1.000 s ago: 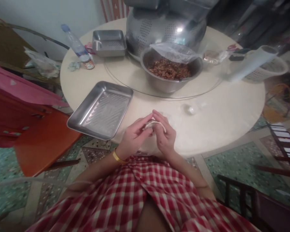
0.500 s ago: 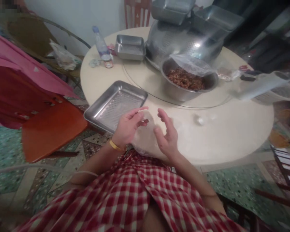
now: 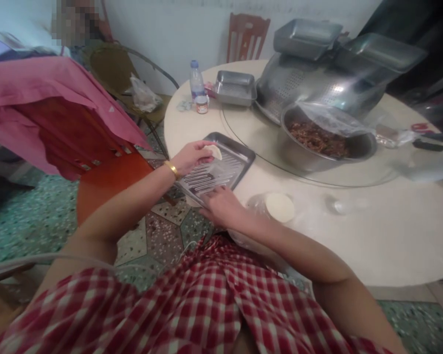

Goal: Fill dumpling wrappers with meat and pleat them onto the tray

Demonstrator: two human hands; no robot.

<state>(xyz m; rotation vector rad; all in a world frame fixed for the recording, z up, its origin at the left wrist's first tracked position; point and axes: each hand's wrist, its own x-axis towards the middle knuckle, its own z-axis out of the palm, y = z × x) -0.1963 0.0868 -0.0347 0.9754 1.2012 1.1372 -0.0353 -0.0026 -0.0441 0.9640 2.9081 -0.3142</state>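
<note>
Between the thumb and fingers of my left hand (image 3: 196,156) is a pale folded dumpling (image 3: 214,152), held over a ridged metal tray (image 3: 239,147). My right hand (image 3: 223,207) is at the tray's near corner, its fingers curled over the rim. Right of it, round white dumpling wrappers (image 3: 280,206) lie on a clear plastic bag (image 3: 256,204) on the table. Farther back stands a steel bowl (image 3: 306,157) of dark brown minced filling (image 3: 317,140), partly covered by plastic film.
The round table (image 3: 391,236) has a glass turntable carrying a large upturned colander (image 3: 299,78) with metal pans on it. A bottle (image 3: 196,81), a small jar (image 3: 201,104) and another pan (image 3: 236,88) stand at the back left. An orange chair (image 3: 107,182) stands at left.
My left hand has moved over the tray with the dumpling. My right hand has gone left to the tray's near corner, uncovering the wrappers. The view has turned left.
</note>
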